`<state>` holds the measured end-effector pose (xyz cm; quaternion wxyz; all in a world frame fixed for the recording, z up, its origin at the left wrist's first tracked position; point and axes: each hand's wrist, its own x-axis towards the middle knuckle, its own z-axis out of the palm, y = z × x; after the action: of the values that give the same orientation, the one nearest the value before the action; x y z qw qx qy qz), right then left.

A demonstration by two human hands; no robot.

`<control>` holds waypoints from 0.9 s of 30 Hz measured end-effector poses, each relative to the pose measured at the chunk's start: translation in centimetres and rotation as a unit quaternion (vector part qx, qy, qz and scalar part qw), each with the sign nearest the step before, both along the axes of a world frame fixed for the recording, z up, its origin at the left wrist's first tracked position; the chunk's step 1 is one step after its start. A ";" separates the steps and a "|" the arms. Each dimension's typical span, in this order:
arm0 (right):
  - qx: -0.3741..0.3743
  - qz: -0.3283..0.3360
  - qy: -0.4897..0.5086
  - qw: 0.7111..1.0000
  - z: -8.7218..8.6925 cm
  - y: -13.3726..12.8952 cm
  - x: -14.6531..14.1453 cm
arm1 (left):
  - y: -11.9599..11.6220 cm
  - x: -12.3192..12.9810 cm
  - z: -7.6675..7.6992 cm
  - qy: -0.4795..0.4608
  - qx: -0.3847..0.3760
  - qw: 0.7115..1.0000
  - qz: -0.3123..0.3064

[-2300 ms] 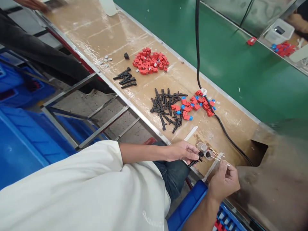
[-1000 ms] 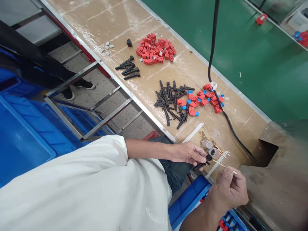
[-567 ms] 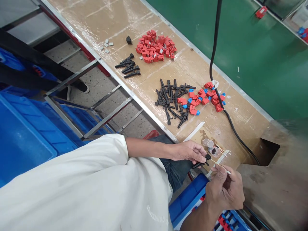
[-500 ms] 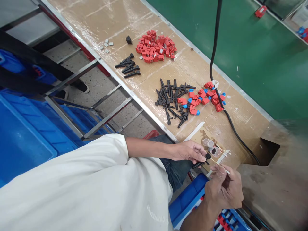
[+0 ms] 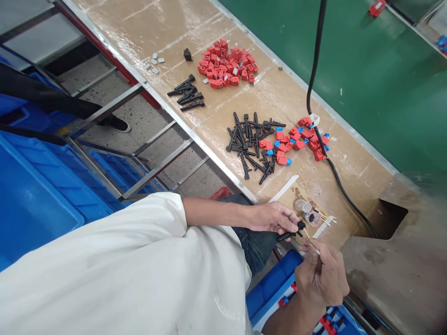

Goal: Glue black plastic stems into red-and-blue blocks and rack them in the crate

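Observation:
Between the thumb and fingers of my left hand point(image 5: 274, 218) is a black plastic part point(image 5: 287, 235) with a rod and a square head. My right hand point(image 5: 323, 270) pinches a cotton swab point(image 5: 307, 235), its far end at the head of the black part; whether they touch I cannot tell. Just beyond my hands, two small clear cups point(image 5: 312, 218) stand on a taped sheet, one with dark contents. More swabs point(image 5: 327, 217) lie beside them. Farther up the table are a pile of similar black parts point(image 5: 249, 139) and several red-and-blue pieces point(image 5: 296, 139).
A heap of red blocks point(image 5: 226, 65), a few black parts point(image 5: 188, 93) and small grey squares point(image 5: 154, 61) lie farther along the table. A black cable point(image 5: 310, 79) hangs across it. Blue crates point(image 5: 42, 186) stand left, another blue crate point(image 5: 270, 279) below my hands. Another person's leg point(image 5: 87, 111) shows at left.
My right hand has shifted slightly left, and the swab has turned to a steeper angle at the black part's head. My left hand stays nearly in place. The other person's leg at left has moved.

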<state>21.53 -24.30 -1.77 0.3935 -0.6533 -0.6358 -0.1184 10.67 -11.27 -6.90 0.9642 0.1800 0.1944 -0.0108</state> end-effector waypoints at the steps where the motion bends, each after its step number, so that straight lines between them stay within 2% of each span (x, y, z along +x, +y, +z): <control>1: -0.004 0.002 -0.007 1.000 0.1 0.0 -0.1 | 0.1 -0.1 0.1 0.001 -0.011 1.000 -0.009; 6: 0.004 -0.031 -0.020 0.999 0.3 0.1 -0.6 | 0.3 -0.3 0.6 -0.010 -0.014 1.000 -0.019; 10: 0.006 -0.071 -0.015 0.997 0.3 0.4 -1.0 | -0.3 -0.3 0.4 -0.030 0.032 0.999 0.024; 15: -0.016 -0.077 -0.013 0.997 0.1 0.2 -1.1 | -0.7 -0.4 0.1 -0.033 0.115 0.990 0.069; 18: -0.023 -0.087 0.051 0.995 -0.5 0.0 -1.2 | -0.9 -0.6 0.1 -0.034 0.179 0.980 0.078; 21: -0.012 -0.122 0.156 0.980 -1.0 0.3 -1.4 | -1.0 -0.8 0.4 -0.031 0.215 0.972 0.094; 25: 0.035 -0.141 0.306 0.941 -1.1 1.2 -1.6 | -0.7 -1.0 0.6 -0.043 0.194 0.977 0.072; 27: 0.054 -0.128 0.328 0.934 -1.1 1.4 -1.7 | -0.5 -1.1 0.6 -0.047 0.153 0.986 0.050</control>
<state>19.83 -22.88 -2.83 0.5963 -0.7097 -0.3747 0.0193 9.59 -11.78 -6.29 0.9327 0.3154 0.1573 0.0761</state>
